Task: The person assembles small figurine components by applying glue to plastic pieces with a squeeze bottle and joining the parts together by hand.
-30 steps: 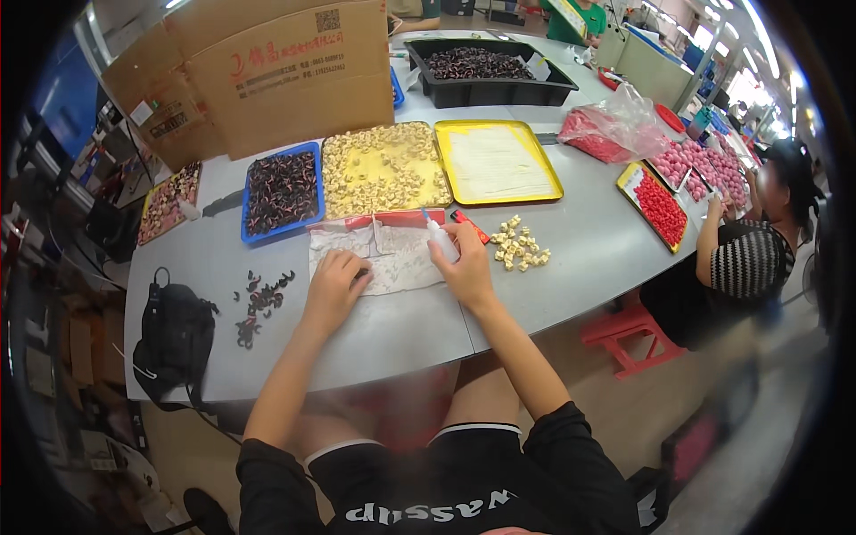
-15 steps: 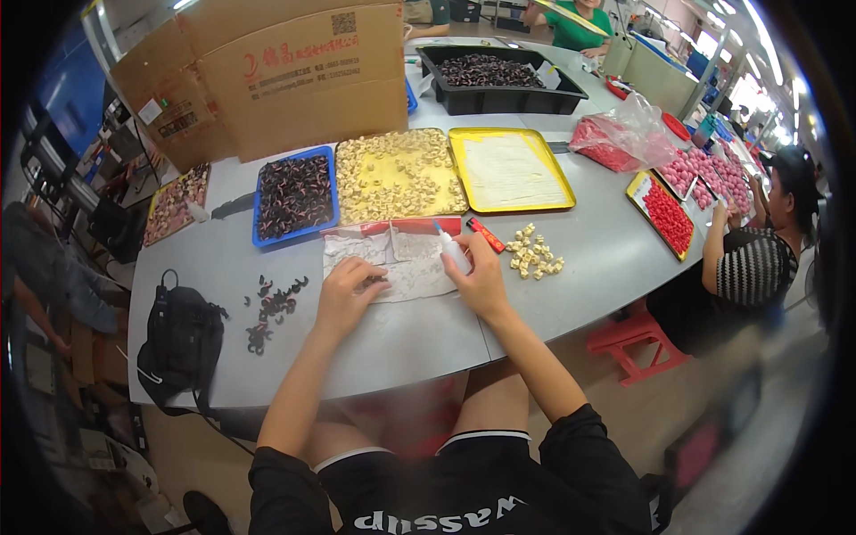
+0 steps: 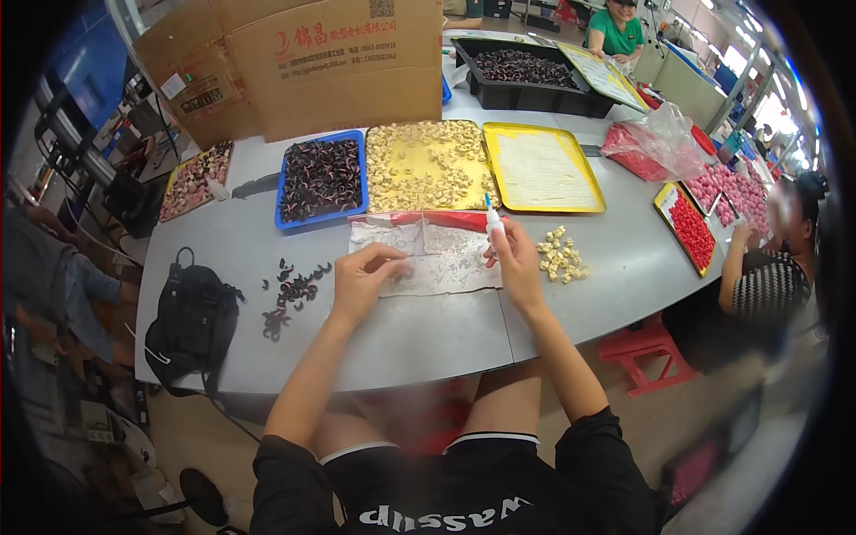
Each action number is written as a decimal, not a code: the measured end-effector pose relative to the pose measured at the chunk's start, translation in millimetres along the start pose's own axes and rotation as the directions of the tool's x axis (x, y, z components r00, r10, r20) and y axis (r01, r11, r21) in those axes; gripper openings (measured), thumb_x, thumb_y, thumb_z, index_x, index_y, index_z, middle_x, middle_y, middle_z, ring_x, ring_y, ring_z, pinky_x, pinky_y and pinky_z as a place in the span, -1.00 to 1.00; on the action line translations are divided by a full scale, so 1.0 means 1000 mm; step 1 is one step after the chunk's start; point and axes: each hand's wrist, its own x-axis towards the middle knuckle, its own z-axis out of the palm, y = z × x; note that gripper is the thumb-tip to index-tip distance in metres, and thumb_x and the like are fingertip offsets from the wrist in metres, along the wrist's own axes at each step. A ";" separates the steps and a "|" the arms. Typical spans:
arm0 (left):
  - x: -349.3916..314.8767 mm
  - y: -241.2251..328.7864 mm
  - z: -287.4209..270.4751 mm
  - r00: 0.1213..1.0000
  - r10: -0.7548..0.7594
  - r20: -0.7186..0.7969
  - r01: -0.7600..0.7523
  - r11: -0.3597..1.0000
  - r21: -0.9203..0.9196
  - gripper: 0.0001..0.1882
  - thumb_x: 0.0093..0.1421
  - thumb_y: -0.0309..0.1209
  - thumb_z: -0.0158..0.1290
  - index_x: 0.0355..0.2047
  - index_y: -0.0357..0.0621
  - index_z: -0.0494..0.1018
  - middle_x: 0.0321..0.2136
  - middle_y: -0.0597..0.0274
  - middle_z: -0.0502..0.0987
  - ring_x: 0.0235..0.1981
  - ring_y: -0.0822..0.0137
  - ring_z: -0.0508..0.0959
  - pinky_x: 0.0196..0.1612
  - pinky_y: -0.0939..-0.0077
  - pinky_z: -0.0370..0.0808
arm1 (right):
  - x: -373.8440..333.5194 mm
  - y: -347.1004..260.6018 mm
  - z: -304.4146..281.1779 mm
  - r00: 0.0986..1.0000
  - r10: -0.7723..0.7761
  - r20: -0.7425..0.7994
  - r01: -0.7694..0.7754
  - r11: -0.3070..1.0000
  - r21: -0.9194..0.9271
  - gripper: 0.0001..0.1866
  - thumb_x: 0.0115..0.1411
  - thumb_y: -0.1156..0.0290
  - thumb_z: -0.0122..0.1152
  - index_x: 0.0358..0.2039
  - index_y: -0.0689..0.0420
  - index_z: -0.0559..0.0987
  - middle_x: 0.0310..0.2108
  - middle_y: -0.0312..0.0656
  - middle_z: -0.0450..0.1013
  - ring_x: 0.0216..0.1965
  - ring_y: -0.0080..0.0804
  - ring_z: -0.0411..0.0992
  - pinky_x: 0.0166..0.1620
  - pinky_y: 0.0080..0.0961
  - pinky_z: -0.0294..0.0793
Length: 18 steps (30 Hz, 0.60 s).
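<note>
The right hand (image 3: 517,263) grips a white squeeze bottle (image 3: 496,227) with a blue nozzle, which points up and toward the far side, over the right part of a stained white work sheet (image 3: 450,278) spread on the grey table (image 3: 428,343). The left hand (image 3: 367,278) is at the sheet's left side, thumb and forefinger curled close together; whether a small piece sits between them I cannot tell. The bottle's contents do not show, but if they are adhesive, as seems likely, too hard a squeeze could spill a bead onto the sheet or, since the nozzle is near it, onto the yellow tray (image 3: 426,160) of cream pieces beyond. A loose pile of cream popcorn-shaped pieces (image 3: 562,257) lies just right of the right hand, so a sideways swing of the wrist could scatter it. On the left, the left forearm might likewise sweep aside the dark curved pieces (image 3: 294,290), strewn between it and a black bag (image 3: 196,308). The sheet looks crusted and uneven; fingertips that catch on residue could drag it askew, and a light pinch on something so small could let it slip.
</note>
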 end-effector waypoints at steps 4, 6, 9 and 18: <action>-0.002 -0.006 0.002 0.999 0.047 0.020 -0.045 0.994 -0.104 -0.86 0.11 -0.59 0.14 -0.29 -0.25 0.59 -0.33 0.25 0.61 -0.33 0.46 0.61 -0.29 0.66 0.49 | 0.016 -0.034 0.012 0.987 0.032 0.160 -0.043 0.997 0.063 -0.64 0.37 0.24 -0.05 -0.05 0.30 0.43 -0.32 -0.24 0.40 -0.41 -0.58 0.38 -0.39 -0.62 0.43; -0.006 -0.001 0.008 0.998 0.053 0.029 -0.049 0.991 -0.123 -0.84 0.11 -0.59 0.13 -0.27 -0.24 0.59 -0.32 0.23 0.61 -0.32 0.45 0.60 -0.26 0.65 0.49 | 0.024 -0.043 0.018 0.979 0.038 0.203 -0.065 0.990 0.128 -0.64 0.37 0.25 -0.07 -0.03 0.30 0.43 -0.30 -0.20 0.41 -0.40 -0.54 0.39 -0.36 -0.59 0.45; -0.007 -0.001 0.013 0.999 0.017 0.046 -0.013 0.995 -0.103 -0.81 0.11 -0.60 0.13 -0.23 -0.25 0.59 -0.29 0.21 0.61 -0.27 0.43 0.59 -0.20 0.63 0.49 | 0.037 -0.034 0.029 0.942 0.149 0.301 -0.246 0.916 0.316 -0.68 0.37 0.26 -0.04 -0.06 0.27 0.43 -0.27 -0.17 0.44 -0.41 -0.50 0.40 -0.32 -0.58 0.44; -0.006 0.003 0.024 0.986 0.146 0.080 -0.142 0.989 -0.047 -0.85 0.03 -0.65 0.20 -0.35 -0.29 0.59 -0.23 0.10 0.61 -0.22 0.32 0.61 -0.14 0.51 0.54 | 0.041 -0.016 0.014 0.956 0.083 0.281 -0.258 0.695 0.671 -0.60 0.19 0.21 0.27 -0.13 0.25 0.43 -0.01 -0.07 0.45 -0.36 -0.66 0.28 -0.25 -0.72 0.28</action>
